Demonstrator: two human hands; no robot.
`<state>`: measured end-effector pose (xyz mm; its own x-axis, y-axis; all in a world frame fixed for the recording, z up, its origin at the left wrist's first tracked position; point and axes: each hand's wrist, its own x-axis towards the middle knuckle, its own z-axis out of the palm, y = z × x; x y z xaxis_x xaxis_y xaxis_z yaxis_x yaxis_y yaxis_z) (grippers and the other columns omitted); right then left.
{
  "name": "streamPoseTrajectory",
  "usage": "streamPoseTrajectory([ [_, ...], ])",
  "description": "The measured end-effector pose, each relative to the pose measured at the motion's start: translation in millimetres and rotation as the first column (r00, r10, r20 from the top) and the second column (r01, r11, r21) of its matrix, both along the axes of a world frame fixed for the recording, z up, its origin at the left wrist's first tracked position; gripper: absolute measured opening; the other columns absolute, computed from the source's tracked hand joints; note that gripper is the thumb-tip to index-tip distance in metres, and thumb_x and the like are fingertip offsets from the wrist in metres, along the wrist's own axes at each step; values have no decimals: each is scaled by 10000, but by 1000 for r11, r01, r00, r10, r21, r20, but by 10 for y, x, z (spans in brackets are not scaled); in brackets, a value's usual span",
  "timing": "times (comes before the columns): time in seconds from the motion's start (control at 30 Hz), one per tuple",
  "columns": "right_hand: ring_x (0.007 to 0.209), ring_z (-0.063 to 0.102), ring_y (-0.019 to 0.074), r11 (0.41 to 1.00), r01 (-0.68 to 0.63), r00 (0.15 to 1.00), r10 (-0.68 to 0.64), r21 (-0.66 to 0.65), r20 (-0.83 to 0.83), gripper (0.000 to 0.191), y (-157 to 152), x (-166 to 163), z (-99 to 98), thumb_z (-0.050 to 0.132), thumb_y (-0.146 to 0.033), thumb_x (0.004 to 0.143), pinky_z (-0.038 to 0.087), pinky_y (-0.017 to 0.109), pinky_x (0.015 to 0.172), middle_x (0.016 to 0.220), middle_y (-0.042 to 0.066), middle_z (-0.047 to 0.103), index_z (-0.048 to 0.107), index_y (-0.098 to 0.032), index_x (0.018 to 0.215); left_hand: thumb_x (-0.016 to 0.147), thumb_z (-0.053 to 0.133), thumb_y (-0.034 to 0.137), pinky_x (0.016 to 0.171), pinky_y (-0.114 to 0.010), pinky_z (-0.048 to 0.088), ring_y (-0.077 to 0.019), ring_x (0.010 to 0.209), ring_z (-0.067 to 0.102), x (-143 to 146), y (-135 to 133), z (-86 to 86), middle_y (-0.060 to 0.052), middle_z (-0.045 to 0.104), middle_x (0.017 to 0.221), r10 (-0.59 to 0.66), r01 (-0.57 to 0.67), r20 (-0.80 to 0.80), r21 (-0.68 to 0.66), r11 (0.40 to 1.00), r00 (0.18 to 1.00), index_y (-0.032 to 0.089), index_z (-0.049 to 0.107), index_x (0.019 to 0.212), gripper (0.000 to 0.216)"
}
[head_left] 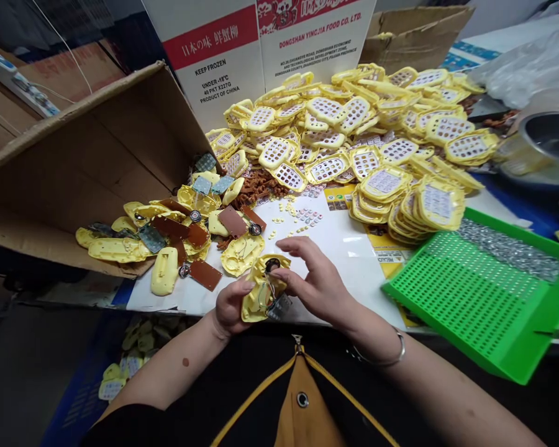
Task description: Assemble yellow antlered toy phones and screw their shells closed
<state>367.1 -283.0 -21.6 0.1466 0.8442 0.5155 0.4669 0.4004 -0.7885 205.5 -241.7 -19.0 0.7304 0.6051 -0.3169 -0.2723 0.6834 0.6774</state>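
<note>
Clock read from centre. Ten o'clock: brown cardboard box (pixel 97 155), yellow plastic shells (pixel 165 273) and brown circuit boards (pixel 205 275) heaped at its mouth. Eight: blue plastic basket (pixel 72 400), yellow parts (pixel 112 385) held inside. Centre: left hand's (pixel 230 304) fingers clamped on an oval yellow shell (pixel 255 301) over the table's near edge; black round speaker (pixel 272 265) being seated, probably; next, thin wires (pixel 270 288) should be kept unpinched. Right hand's (pixel 321 285) thumb and forefinger parted, thumb at the speaker. Three: green perforated plastic tray (pixel 447 292), silvery metal bits (pixel 512 251) inside. Two: steel pot (pixel 522 164), contents unclear.
</note>
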Motion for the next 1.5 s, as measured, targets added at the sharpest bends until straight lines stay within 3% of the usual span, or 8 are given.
streamPoseTrajectory([
  [0.17,864,616,179,954,-185,946,107,-236,-306,158,-3,-40,19,591,-272,852,522,339,769,929,50,656,606,-192,988,579,672,359,860,-407,477,-318,925,656,33,-17,12,-99,710,842,-19,19,-6,17,1000,1000,127,623,1073,548],
  [0.57,904,592,245,990,-50,944,4,131,329,233,-74,-100,-35,485,-165,885,508,414,774,976,133,633,580,-144,1097,704,758,313,741,-228,458,-129,752,600,-31,101,120,-29,683,783,103,63,-357,425,903,928,129,722,825,223],
  [0.73,1161,541,258,893,-408,909,378,-187,-175,885,-75,-9,-234,727,-421,745,489,437,929,1305,157,508,240,-234,1459,715,742,381,733,-283,506,-166,737,656,38,128,158,-45,721,815,303,-210,-276,322,923,912,150,716,943,325],
  [0.83,825,619,165,763,-551,796,358,-338,-488,954,-112,7,-375,688,-443,778,528,338,731,981,59,628,94,-265,1503,704,751,394,769,-304,516,-192,789,678,46,215,127,-53,735,838,425,-323,-249,362,874,870,153,709,930,333],
  [1.0,845,618,141,661,-703,614,377,-263,-694,422,-200,117,-240,651,-431,820,502,282,757,967,52,665,626,-225,1187,678,771,386,723,-314,521,-191,724,679,23,285,-12,-45,736,813,401,-295,-315,335,895,860,158,679,931,353],
  [1.1,1066,608,211,579,-805,471,488,-131,-735,553,-199,202,-25,739,-464,726,489,350,902,1155,84,642,605,-221,1205,667,781,368,674,-283,505,-151,636,645,37,216,-58,-25,718,750,280,-195,-372,248,949,885,154,671,880,321],
  [1.3,655,563,119,938,-256,945,191,-233,-266,145,-10,146,134,679,-322,784,481,273,644,736,9,646,627,-188,805,647,795,339,655,-275,486,-152,652,633,51,89,-88,-29,702,754,94,-78,-371,57,995,924,142,677,880,327],
  [1.5,464,466,80,905,-175,832,-75,-388,-550,354,177,65,22,672,-514,733,381,214,427,559,-35,563,569,-175,733,568,847,409,696,-321,506,-185,696,647,1,60,-92,-62,702,815,50,-33,-312,59,998,949,139,640,956,516],
])
